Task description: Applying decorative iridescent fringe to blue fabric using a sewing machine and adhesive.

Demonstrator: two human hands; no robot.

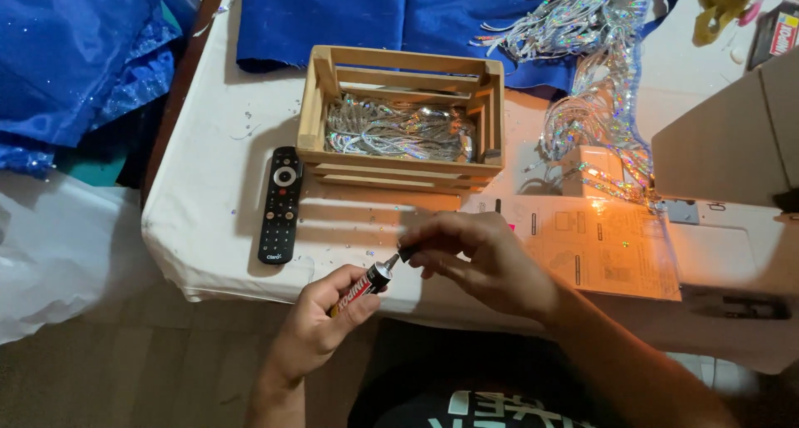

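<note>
Red-and-black glue tube [359, 286] gripped in left hand [320, 328], fingers curled tight round it, over table edge [250, 291]; right hand [478, 257] pinching small dark cap [407, 252] just off nozzle; cap off, no glue applied yet; remote [280, 205] beside wooden crate [401, 128].

We are holding a small glue tube [359, 288] in our left hand [320, 324] while our right hand [478, 257] is pinching its cap [407, 252], beside a black remote [280, 205].
</note>
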